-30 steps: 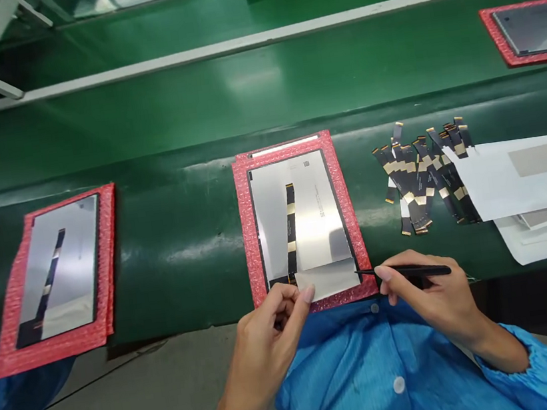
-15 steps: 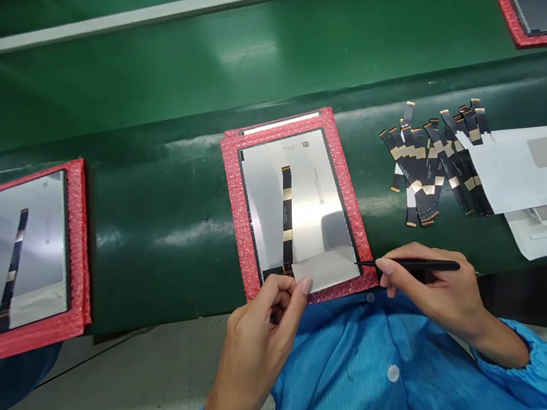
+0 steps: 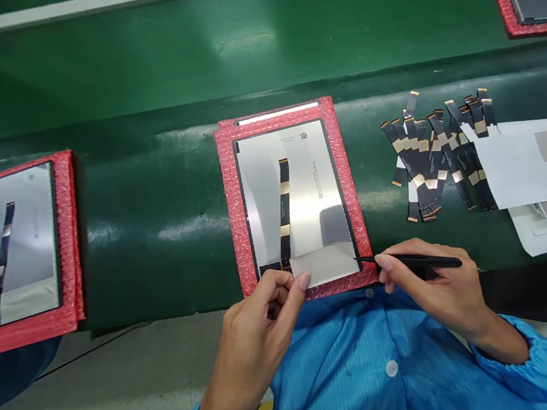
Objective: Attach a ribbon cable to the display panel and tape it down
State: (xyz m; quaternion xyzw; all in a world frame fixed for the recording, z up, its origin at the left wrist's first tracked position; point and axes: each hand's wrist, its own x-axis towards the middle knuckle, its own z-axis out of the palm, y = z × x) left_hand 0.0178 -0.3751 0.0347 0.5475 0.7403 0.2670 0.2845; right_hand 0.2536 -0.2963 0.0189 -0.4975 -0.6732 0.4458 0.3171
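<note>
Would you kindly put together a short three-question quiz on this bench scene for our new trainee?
1. True or false: the right hand holds a black tweezer-like tool whose tip touches the white film.
2. Which mat carries the panel that the left hand is touching? A) the left red mat B) the middle red mat C) the far right red mat
3. Fill in: the loose flex cables lie to the ____ of the middle panel.

Key: 1 true; 2 B; 3 right.
</note>
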